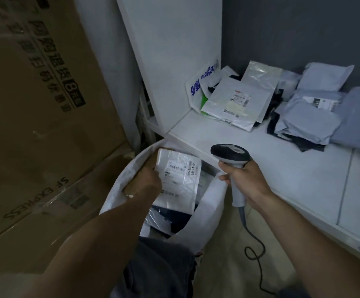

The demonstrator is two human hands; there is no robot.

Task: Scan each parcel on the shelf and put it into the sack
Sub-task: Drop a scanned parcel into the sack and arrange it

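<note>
Stacked cardboard cartons (35,104) flank the white shelf (271,175), where a heap of plastic mailers (235,102) lies, apparently unscanned. Below the shelf edge stands the white sack (212,203), mouth open. The left hand (146,179) grips a labelled parcel (179,173) over that mouth; the right hand (245,179) is wrapped round the barcode scanner (230,155) handle. Risk: nothing holds the sack rim, which may fold and let the released parcel slide to the floor.
</note>
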